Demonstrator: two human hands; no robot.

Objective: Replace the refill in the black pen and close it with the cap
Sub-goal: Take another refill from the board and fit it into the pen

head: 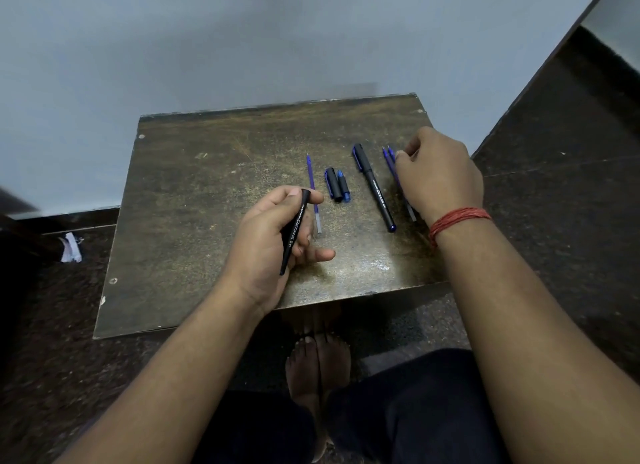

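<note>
Black pen barrel (293, 231) gripped in left hand (273, 242) (palm up); right hand (438, 173) pinches refills (390, 159).

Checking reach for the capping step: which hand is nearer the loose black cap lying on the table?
Left. The left hand, gripping the pen barrel, sits just beside and below the black cap. The right hand is farther off, beyond the capped pen, at the refills.

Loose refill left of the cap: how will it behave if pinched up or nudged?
The loose refill looks very thin and long, so probably light and a little bendy. Round and lying flat on the table, it would likely roll if nudged sideways. Its low profile may make pinching fiddly.
</note>
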